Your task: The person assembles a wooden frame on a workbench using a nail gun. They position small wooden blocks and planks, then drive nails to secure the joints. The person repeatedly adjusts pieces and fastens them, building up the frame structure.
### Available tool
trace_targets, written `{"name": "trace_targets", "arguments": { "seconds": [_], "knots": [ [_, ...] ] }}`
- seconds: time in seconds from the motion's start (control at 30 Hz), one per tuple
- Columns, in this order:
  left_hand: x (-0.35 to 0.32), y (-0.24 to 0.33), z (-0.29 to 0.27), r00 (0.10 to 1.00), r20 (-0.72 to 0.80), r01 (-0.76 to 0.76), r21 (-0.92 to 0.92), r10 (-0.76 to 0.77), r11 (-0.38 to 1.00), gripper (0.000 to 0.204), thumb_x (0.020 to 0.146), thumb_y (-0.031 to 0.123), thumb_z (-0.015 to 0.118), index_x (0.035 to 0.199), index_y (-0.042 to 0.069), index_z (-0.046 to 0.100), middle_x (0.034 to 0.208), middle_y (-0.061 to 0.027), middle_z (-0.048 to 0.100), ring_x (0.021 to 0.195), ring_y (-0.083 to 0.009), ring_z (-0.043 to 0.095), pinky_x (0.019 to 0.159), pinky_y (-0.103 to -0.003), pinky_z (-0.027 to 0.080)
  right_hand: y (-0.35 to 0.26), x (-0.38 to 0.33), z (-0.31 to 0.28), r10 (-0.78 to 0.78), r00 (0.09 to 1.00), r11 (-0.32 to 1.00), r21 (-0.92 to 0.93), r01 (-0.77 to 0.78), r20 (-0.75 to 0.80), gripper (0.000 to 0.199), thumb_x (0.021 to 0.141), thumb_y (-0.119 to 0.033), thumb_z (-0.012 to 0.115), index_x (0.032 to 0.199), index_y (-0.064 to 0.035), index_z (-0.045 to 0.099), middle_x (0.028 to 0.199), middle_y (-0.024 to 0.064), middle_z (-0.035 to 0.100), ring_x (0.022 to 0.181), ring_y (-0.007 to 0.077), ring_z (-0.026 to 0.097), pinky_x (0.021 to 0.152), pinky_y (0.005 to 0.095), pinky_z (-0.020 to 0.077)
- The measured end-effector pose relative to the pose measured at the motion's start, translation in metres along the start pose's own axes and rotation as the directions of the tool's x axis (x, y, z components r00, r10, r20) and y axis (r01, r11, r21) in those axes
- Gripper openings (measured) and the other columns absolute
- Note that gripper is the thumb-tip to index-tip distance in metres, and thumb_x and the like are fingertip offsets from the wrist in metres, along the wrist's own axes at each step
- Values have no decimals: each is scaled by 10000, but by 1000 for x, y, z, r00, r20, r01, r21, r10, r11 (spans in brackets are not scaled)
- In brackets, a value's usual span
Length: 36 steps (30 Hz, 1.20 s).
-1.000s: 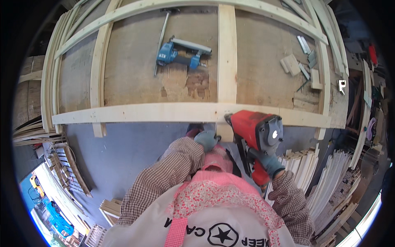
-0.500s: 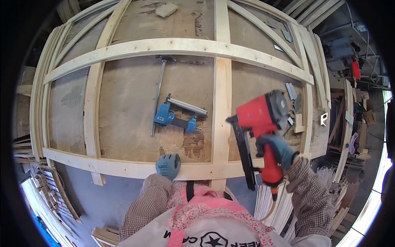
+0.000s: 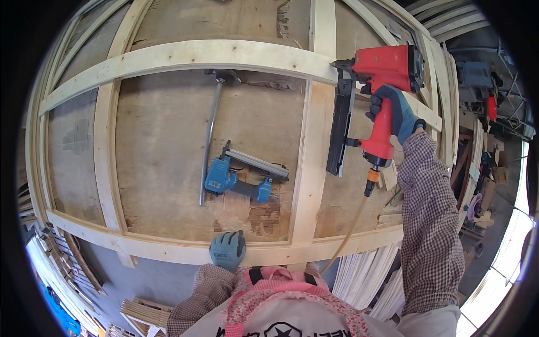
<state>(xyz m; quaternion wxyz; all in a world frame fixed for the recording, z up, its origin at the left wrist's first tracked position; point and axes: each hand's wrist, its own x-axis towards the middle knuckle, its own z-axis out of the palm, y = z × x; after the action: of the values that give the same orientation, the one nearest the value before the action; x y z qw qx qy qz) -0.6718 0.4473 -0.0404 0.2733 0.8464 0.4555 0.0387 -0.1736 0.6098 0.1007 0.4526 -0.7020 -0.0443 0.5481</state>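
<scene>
A red nail gun (image 3: 380,66) with a black magazine is in my right hand (image 3: 397,112), whose gloved fingers wrap round its grip. Its nose meets the middle rail (image 3: 196,54) of a wooden frame near the centre upright; whether it touches is hard to tell. My left hand (image 3: 227,251), also gloved, lies closed over the near rail (image 3: 151,245). On the plywood panel (image 3: 163,140) inside the frame rests a blue staple gun (image 3: 222,177), beside a hammer (image 3: 210,135) with a long metal handle.
An air hose (image 3: 348,227) runs from the nail gun down across the near rail. Stacked wooden strips (image 3: 365,275) lie below the frame on the right. Timber and machinery (image 3: 477,78) stand to the far right, and more slats (image 3: 73,255) at the left.
My right hand has carried the nail gun away from me, up to the middle rail. The left hand stays on the near rail. The whole view has shifted slightly.
</scene>
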Motion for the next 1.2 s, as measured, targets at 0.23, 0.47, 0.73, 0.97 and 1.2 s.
{"name": "trace_targets", "arguments": {
  "seconds": [0.23, 0.47, 0.73, 0.97, 1.2],
  "knots": [
    [6, 5, -6, 999, 32, 5, -1, -5, 1000, 258, 737, 187, 638, 989, 131, 630, 925, -38, 622, 857, -248, 577, 726, -402, 451, -12, -6, -3, 30, 998, 993, -113, -23, 60, 125, 799, -180, 560, 830, -61, 535, 667, 27, 524, 564, 157, 518, 654, 350, 523],
    [4, 5, -4, 1000, 24, 3, 11, -4, 1000, 264, 739, 175, 638, 998, 130, 626, 928, -49, 618, 863, -261, 570, 733, -406, 448, 6, -17, -5, 34, 999, 982, -189, -27, 32, 158, 787, -197, 607, 854, -68, 545, 688, 22, 511, 605, 151, 510, 657, 339, 502],
    [4, 5, -5, 998, 52, -22, 8, 22, 1000, 270, 746, 189, 620, 1008, 123, 620, 937, -64, 615, 869, -271, 567, 726, -417, 444, 0, -14, 13, 15, 999, 983, -183, -9, 34, 137, 791, -198, 596, 830, -79, 538, 680, 20, 538, 591, 140, 530, 688, 334, 526],
    [-5, 3, 2, 1000, -14, -27, 34, 27, 999, 272, 745, 197, 608, 1011, 138, 621, 920, -67, 613, 856, -281, 566, 734, -415, 440, 11, -16, 19, -9, 1000, 973, -229, 8, -1, 150, 778, -220, 604, 818, -86, 550, 676, 22, 549, 591, 146, 541, 646, 334, 530],
    [-9, 2, 7, 997, -52, -59, 99, 64, 993, 275, 751, 227, 617, 1017, 156, 621, 896, -64, 619, 818, -277, 579, 721, -423, 458, 39, 16, 17, -197, 980, 924, -338, 177, -25, 216, 698, -204, 589, 725, 8, 624, 605, 124, 600, 439, 218, 549, 422, 344, 463]
  ]
}}
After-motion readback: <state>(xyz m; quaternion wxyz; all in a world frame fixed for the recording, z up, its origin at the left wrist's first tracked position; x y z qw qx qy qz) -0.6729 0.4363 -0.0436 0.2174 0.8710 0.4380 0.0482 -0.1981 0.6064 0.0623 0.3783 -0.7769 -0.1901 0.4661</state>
